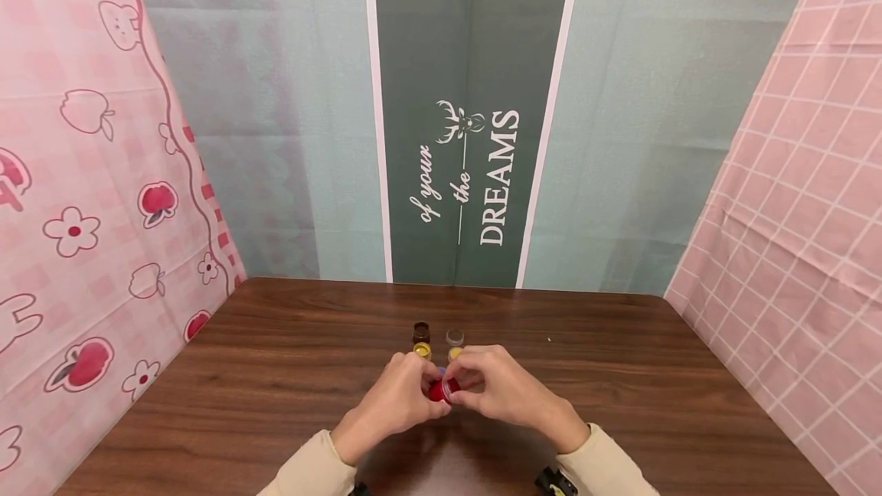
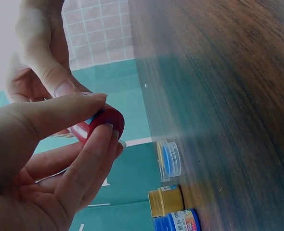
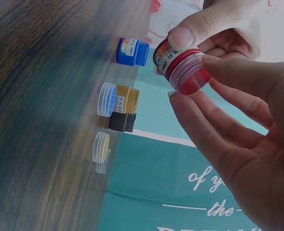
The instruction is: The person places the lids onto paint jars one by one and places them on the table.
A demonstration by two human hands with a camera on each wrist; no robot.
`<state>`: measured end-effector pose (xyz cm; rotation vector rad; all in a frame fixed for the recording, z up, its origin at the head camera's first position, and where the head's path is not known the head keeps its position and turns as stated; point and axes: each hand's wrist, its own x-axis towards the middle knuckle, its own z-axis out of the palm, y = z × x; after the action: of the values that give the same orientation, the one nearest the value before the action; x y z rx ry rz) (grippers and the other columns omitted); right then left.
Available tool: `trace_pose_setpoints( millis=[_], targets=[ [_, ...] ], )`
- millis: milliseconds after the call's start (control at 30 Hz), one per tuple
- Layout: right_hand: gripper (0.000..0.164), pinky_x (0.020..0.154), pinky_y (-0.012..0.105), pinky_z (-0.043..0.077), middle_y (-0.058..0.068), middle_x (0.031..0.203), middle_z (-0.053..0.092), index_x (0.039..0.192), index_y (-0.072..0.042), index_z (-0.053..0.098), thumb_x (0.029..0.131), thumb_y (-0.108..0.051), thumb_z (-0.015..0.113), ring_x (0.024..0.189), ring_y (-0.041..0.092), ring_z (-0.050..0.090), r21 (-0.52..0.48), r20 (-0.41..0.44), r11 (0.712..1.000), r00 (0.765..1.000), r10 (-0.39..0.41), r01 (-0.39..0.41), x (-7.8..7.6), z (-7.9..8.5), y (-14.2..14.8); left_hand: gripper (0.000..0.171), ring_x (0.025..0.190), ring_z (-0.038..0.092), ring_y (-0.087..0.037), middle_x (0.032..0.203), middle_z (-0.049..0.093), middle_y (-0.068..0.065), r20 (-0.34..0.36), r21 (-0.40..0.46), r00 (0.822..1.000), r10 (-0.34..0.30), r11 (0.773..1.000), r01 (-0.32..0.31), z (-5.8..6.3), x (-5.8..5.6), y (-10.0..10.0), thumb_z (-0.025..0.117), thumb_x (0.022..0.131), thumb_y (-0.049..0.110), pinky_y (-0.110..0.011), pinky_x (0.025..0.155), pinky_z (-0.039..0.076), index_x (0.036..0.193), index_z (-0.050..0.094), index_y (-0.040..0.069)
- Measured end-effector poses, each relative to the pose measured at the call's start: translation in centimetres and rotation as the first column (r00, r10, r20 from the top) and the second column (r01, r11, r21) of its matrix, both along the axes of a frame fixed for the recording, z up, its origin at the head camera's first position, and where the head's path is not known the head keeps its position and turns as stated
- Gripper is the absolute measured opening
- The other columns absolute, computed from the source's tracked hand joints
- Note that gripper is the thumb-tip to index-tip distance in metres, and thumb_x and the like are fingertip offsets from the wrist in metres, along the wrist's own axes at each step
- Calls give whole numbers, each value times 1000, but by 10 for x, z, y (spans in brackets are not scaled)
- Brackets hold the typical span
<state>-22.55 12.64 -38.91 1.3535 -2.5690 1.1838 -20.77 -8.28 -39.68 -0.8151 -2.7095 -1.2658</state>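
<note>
A small red paint jar (image 3: 165, 58) with a clear screw lid (image 3: 186, 74) is held between both hands above the table, tilted on its side. My left hand (image 1: 398, 398) grips the jar body, thumb on one side and fingers on the other. The thumb and fingers of my right hand (image 1: 506, 389) pinch the lid at its ridged edge. In the right wrist view the lid sits on the jar mouth, with red showing through it. The left wrist view shows the round red base between the left fingers.
Behind the hands stand an open blue paint jar (image 3: 132, 51), a yellow jar (image 3: 131, 98) and a dark jar (image 3: 123, 121). Beside them lie a blue-stained clear lid (image 3: 107, 99), a yellow-stained lid (image 3: 101, 147) and another clear lid (image 3: 102, 163). The wooden table (image 1: 310, 350) meets hanging cloths.
</note>
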Motion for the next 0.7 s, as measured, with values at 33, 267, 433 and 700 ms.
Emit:
trace_pose_setpoints(
  millis=[33,267,433,700],
  targets=[
    [21,78,17,59,7,100,73,103,-6,73,85,1,81,90,8,76,0,3,1000,1000,-4,4,0,0,0,19,66,68,0,76,79,-4,0,0,1000,-1,1000,1,0,0,0,90,74,6,-15,58,53,89,79,3],
    [13,75,18,59,6,94,76,101,-7,73,89,-5,79,82,3,72,-8,17,1000,1000,-20,20,0,0,-1,19,65,67,1,75,78,-5,8,6,1000,-6,1000,6,0,0,0,90,74,6,-14,57,52,88,79,2],
    [12,74,21,61,4,93,76,101,-7,73,90,-9,78,81,2,72,-9,23,1000,999,-26,26,0,0,-1,20,66,67,1,77,78,-6,8,5,1000,-6,1000,6,0,0,0,90,74,7,-14,57,52,90,79,1],
    [17,77,19,60,5,100,76,106,-6,71,91,-9,78,87,6,74,-3,33,1000,999,-16,16,-1,0,0,17,65,66,1,75,78,-5,-7,4,1000,-5,1000,5,0,-1,0,89,74,6,-14,57,52,87,78,2]
  ],
)
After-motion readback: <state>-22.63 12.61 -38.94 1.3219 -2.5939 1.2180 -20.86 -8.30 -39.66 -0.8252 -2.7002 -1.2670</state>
